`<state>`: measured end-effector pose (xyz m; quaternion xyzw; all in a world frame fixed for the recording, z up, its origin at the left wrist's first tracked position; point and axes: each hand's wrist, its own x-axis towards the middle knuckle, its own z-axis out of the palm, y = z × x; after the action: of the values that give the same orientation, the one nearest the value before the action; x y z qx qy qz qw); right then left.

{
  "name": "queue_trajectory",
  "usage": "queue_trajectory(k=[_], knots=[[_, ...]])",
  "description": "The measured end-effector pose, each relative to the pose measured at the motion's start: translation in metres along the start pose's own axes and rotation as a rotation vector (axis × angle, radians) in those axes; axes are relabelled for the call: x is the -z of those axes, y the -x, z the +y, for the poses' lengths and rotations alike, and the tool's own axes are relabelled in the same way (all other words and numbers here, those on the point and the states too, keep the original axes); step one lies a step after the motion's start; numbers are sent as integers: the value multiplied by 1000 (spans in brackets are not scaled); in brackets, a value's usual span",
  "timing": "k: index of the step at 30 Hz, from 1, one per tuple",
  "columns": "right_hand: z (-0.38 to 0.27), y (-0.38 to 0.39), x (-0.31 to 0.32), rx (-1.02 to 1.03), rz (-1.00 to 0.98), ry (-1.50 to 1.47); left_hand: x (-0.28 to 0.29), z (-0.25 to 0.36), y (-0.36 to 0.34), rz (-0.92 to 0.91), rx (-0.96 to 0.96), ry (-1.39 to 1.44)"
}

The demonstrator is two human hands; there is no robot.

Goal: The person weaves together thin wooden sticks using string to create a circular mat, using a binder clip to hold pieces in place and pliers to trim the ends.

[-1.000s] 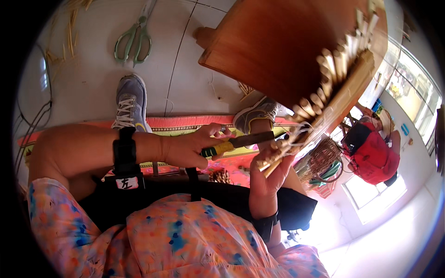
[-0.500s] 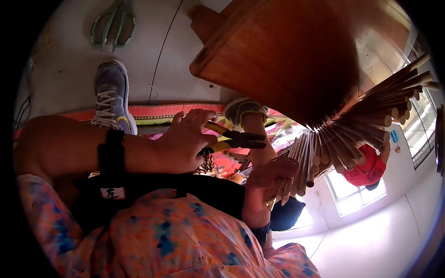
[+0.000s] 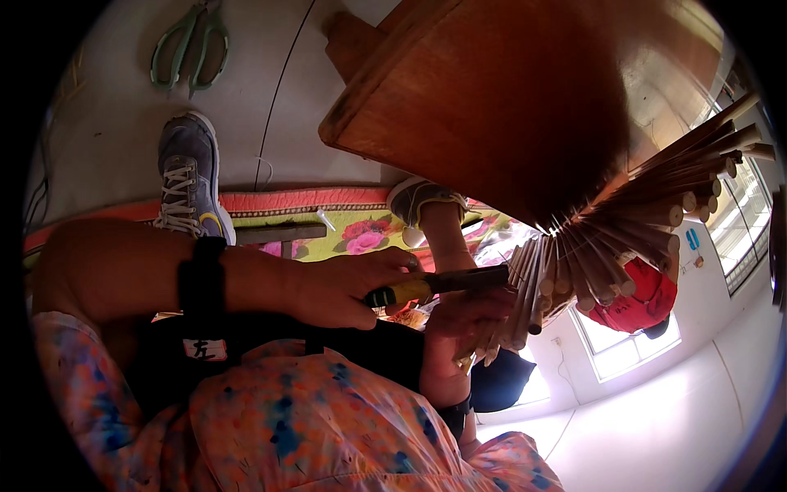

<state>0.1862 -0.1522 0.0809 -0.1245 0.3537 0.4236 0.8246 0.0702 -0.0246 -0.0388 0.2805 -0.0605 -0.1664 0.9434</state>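
My left hand is wrapped round the yellow-and-black handles of pliers, whose dark jaws point right, just above my right hand. Fingers of my right hand grip the near ends of a row of round wooden sticks, strung together and fanned out toward the upper right. The pliers' tip lies over or against these sticks; whether it bites on anything cannot be made out. The fan runs beside the edge of a large reddish-brown wooden board, and shadow hides where the two meet.
Green-handled scissors lie on the tiled floor beside my left shoe. A floral-and-striped mat is under my legs. A person in red is behind the sticks at the right, near windows. A cord runs along the left.
Since a second ago the row of sticks has swung into a wide fan. My left fingers, raised half a second ago, have closed down on the pliers, which have moved right toward my right hand.
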Motion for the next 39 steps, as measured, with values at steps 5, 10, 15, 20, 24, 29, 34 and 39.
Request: queue_trajectory(k=[5,10,15,20,24,29,34,39], knots=[[-3,17,6,91,265,159,-5,6,-5,79,-36,25],[4,-2,-2,-2,69,-17,-1,4,-5,11,29,-40],[9,-2,-4,28,107,-31,1,5,2,32,58,-5],[10,-2,0,101,216,102,0,6,-9,55,1,-20],[11,-5,-3,73,267,379,-3,3,-14,79,47,-33],[12,-6,1,73,366,624,-3,6,-8,165,80,-167],[12,-15,36,225,231,583,2,-18,-7,319,-93,-398],[14,-30,60,310,278,600,13,-11,-1,316,348,-115]])
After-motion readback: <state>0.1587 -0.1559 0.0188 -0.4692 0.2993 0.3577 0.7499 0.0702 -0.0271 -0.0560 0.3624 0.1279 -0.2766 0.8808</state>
